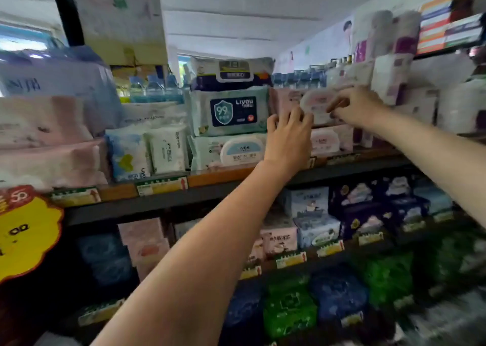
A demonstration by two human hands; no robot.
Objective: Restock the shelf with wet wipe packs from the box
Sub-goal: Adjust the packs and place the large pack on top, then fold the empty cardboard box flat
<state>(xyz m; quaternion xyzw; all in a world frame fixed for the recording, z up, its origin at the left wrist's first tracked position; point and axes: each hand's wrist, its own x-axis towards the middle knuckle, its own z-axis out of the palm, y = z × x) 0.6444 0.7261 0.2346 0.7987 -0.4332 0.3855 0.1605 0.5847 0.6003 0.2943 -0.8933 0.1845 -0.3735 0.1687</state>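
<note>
A pink wet wipe pack with a white lid sits on top of another pink pack on the upper shelf. My left hand grips its left end. Its right end is held by my right hand, fingers curled over the lid. Both arms reach up from below. To the left stand stacked green Liyou wipe packs. The box is not in view.
White and blue small wipe packs and pink tissue bundles fill the shelf's left side. Toilet paper rolls stand at the right. Lower shelves hold blue, pink and green packs. A yellow price sign hangs at the left.
</note>
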